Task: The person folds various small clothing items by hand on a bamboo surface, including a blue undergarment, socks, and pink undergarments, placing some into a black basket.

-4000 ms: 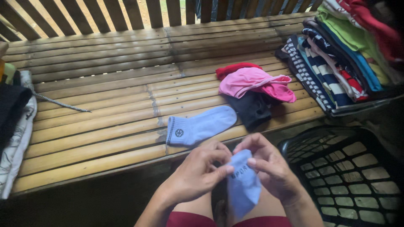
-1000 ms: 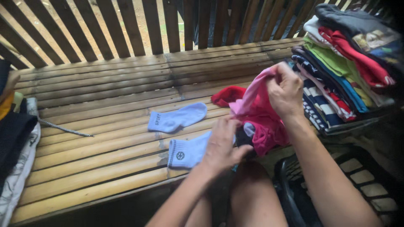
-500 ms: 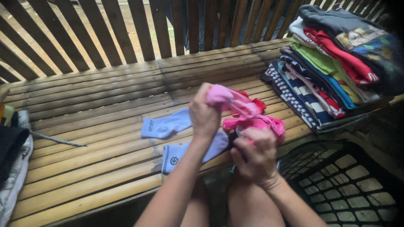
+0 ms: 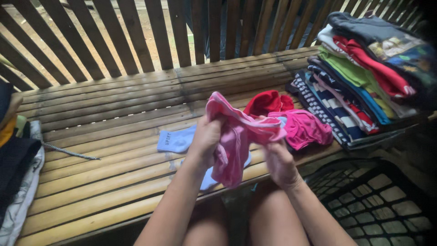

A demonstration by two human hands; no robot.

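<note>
Head view: the left hand and right hand each grip a light pink garment, lifted above the bamboo bench, over two pale blue socks.

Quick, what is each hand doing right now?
Left hand: closed, gripping one edge of the light pink garment.
Right hand: closed, gripping the other edge of the same garment.
</note>
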